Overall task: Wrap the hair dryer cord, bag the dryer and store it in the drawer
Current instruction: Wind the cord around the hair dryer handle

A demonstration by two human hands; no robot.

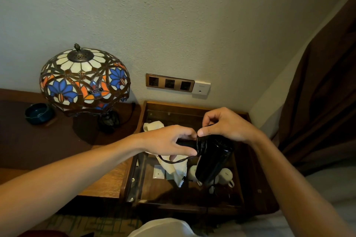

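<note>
We judged the step in hand to be the cord wrap. The left hand [169,141] was clamped in a full grip round the handle of the black hair dryer [213,158], held in the air above the open drawer [192,194]. The right hand [225,124] pinched the cord [173,160] at the top of the handle, thumb and fingers together; turns already sat there. A slack loop hung below the left hand, so we took the wrap as unfinished. Next move, in our view: draw in that loop and secure the end before bagging.

Drawer contents: a pale cloth or bag [177,169] (we could not tell which), two white cups [225,176] and a small white packet [159,172]. The dryer was not yet in it.
</note>
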